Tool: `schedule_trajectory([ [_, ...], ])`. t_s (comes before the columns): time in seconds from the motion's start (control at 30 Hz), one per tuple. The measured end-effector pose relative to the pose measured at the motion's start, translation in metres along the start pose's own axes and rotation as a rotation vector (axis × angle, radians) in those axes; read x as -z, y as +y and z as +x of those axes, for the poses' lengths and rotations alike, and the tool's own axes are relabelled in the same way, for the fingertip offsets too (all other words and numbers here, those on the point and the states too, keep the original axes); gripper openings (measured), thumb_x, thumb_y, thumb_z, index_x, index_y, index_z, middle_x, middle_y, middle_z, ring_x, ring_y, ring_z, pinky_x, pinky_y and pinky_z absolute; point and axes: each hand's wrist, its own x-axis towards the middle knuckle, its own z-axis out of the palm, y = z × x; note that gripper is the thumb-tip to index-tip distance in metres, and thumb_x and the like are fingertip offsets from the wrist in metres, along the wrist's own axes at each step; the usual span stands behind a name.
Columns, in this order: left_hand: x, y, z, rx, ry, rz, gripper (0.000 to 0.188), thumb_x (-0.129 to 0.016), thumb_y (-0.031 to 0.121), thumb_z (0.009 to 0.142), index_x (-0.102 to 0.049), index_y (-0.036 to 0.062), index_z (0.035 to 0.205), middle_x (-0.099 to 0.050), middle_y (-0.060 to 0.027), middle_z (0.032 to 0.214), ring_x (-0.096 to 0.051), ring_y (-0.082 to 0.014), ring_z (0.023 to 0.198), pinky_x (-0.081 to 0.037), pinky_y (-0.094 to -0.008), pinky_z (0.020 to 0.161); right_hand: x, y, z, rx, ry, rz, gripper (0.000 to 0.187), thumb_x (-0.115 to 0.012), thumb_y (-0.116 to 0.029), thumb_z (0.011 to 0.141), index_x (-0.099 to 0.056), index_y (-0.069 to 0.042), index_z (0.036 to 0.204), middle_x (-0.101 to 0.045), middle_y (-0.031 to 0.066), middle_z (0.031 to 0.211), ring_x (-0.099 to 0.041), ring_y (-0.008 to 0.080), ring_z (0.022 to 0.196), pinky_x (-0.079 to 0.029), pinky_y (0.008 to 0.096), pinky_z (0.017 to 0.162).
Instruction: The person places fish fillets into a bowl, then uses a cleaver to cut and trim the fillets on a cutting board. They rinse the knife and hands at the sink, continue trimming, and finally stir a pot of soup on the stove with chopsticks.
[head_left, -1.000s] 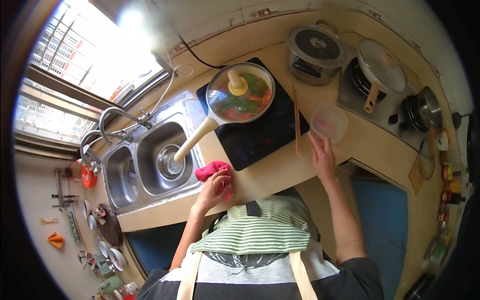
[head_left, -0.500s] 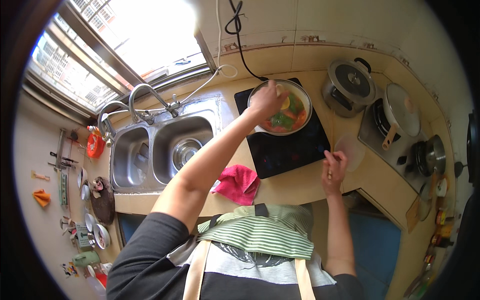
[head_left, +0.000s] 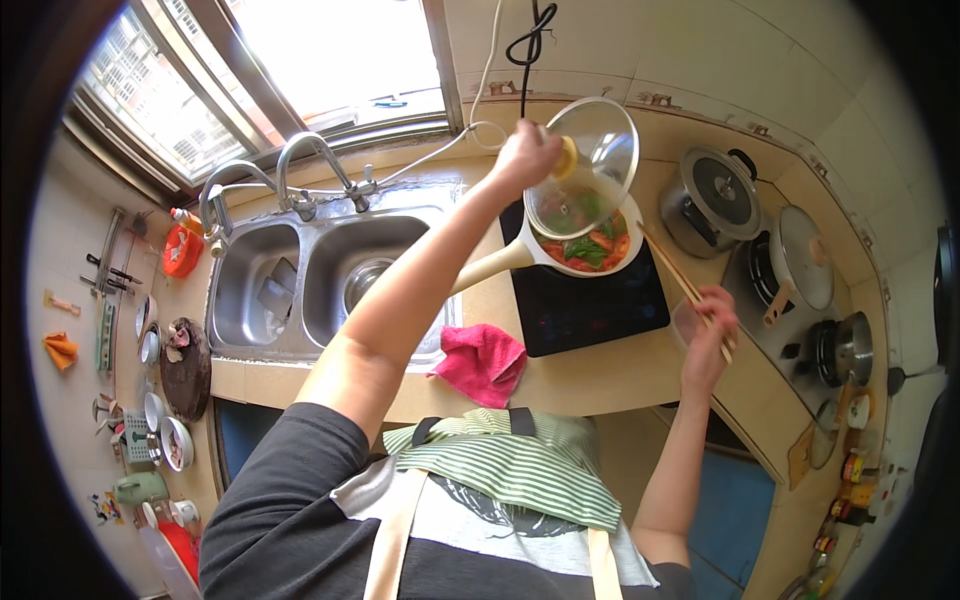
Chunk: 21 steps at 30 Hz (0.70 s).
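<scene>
My left hand (head_left: 530,156) grips the yellowish knob of a clear glass lid (head_left: 612,150), holding it tilted above the far left side of a white pan (head_left: 636,238). In the pan lie red pieces that look like tomato and green leaves (head_left: 588,250); part of this shows through the lid. The pan's long cream handle (head_left: 494,265) points left, under my left forearm. My right hand (head_left: 712,318) is closed around a pair of wooden chopsticks (head_left: 672,268), whose tips reach the pan's right rim. Beneath the pan is a black induction cooker (head_left: 590,318).
A double steel sink (head_left: 322,345) with taps lies left, a pink cloth (head_left: 480,362) between it and the cooker. At right stand a lidded steel pot (head_left: 712,205) and a stove (head_left: 775,325) carrying a lidded pan (head_left: 803,258). A round chopping board (head_left: 186,375) is at far left.
My left hand has raised the lid off the pan and tilted it. My right hand has lifted from beside the cooker, and the chopsticks now point at the pan.
</scene>
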Motion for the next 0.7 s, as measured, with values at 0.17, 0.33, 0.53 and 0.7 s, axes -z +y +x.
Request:
schedule_trajectory([
  [0.17, 0.079, -0.034, -0.025, 0.17, -0.118, -0.622, 0.023, -0.051, 0.03, 0.093, -0.049, 0.0076, 0.094, -0.046, -0.0005, 0.067, -0.035, -0.0042, 0.046, -0.027, -0.0199, 0.04, -0.059, 0.025, 0.032, -0.05, -0.468, -0.128, 0.024, -0.053, -0.02, 0.099, -0.06, 0.0, 0.088, -0.062, 0.0104, 0.104, -0.058, 0.0196, 0.096, -0.044, 0.0296, 0.086],
  [0.33, 0.136, -0.091, -0.065, 0.274, -0.18, -0.856, 0.019, -0.046, 0.026, 0.097, -0.048, 0.0091, 0.09, -0.046, -0.001, 0.064, -0.033, -0.0044, 0.042, -0.025, -0.02, 0.036, -0.09, 0.028, 0.053, 0.122, -0.592, -0.341, 0.015, -0.062, -0.011, 0.091, -0.063, 0.003, 0.092, -0.065, 0.0164, 0.098, -0.063, 0.0224, 0.089, -0.047, 0.0296, 0.079],
  [0.53, 0.167, -0.148, -0.107, 0.333, -0.087, -0.954, 0.019, -0.041, 0.024, 0.1, -0.049, 0.0065, 0.098, -0.046, -0.0023, 0.066, -0.032, -0.0038, 0.042, -0.023, -0.0197, 0.037, -0.105, 0.019, 0.068, 0.016, -0.701, -0.296, 0.014, -0.065, -0.01, 0.089, -0.067, 0.004, 0.091, -0.068, 0.0142, 0.09, -0.065, 0.019, 0.08, -0.049, 0.0283, 0.072],
  [0.7, 0.172, -0.167, -0.129, 0.354, -0.015, -0.959, 0.025, -0.036, 0.022, 0.102, -0.051, 0.0041, 0.109, -0.046, -0.0014, 0.067, -0.031, -0.0037, 0.043, -0.024, -0.0187, 0.038, -0.116, 0.024, 0.082, 0.001, -0.609, -0.49, 0.016, -0.066, -0.012, 0.088, -0.068, 0.003, 0.091, -0.069, 0.0098, 0.083, -0.063, 0.0144, 0.073, -0.048, 0.0259, 0.067],
])
